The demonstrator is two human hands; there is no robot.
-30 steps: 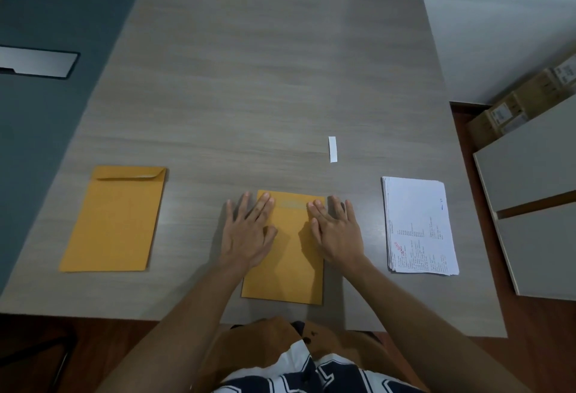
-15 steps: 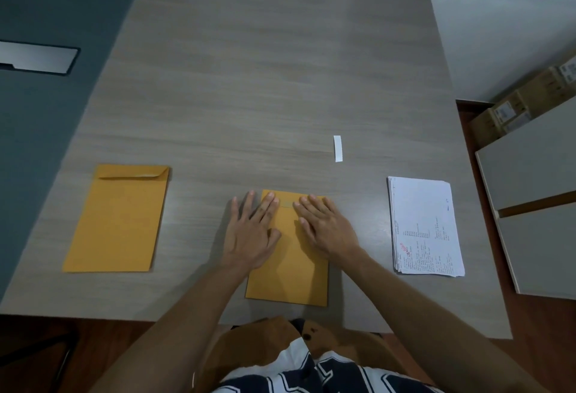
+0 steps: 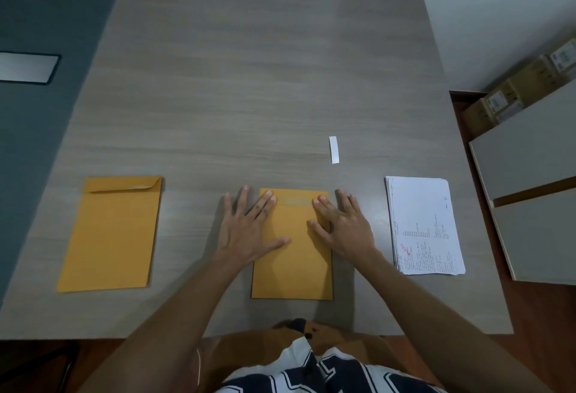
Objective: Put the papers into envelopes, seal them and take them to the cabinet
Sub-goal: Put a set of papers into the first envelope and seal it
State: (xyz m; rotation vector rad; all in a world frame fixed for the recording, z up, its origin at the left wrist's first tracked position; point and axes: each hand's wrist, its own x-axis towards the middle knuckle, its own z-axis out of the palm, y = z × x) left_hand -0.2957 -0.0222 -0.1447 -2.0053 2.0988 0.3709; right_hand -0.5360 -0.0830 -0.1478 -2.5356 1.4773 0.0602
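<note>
Sealed envelope flat, centre — spare envelope left — papers right

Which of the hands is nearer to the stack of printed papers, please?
Right. The right hand lies just beside the paper stack; the left hand is across the middle envelope.

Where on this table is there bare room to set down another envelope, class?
The whole far half of the table, beyond the white paper strip, is bare. A narrower gap lies between the left envelope and the left hand. The stretch from the middle envelope and right hand to the paper stack is crowded.
</note>
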